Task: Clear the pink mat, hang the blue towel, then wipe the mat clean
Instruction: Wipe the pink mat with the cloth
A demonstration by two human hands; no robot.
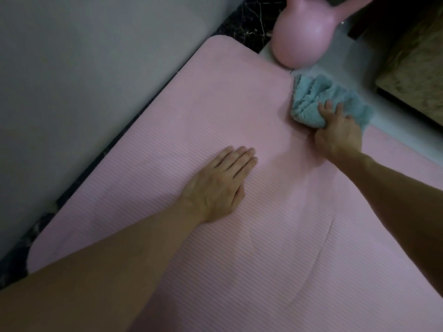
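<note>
Pink mat (167, 121) is filling the frame; right hand (338, 134) is pressing a bunched blue cloth (316, 97) on its upper-right edge, grip curled round it; left hand (215, 185) is lying flat mid-mat, fingers straight.

The smooth pink bunny-eared ball (299, 34) loses its ears at the top edge. The pink ribbed foam mat (239, 236) runs off the bottom and right edges. The fluffy blue towel (309, 99) is blurred and partly covered by the right hand (338, 135).
</note>
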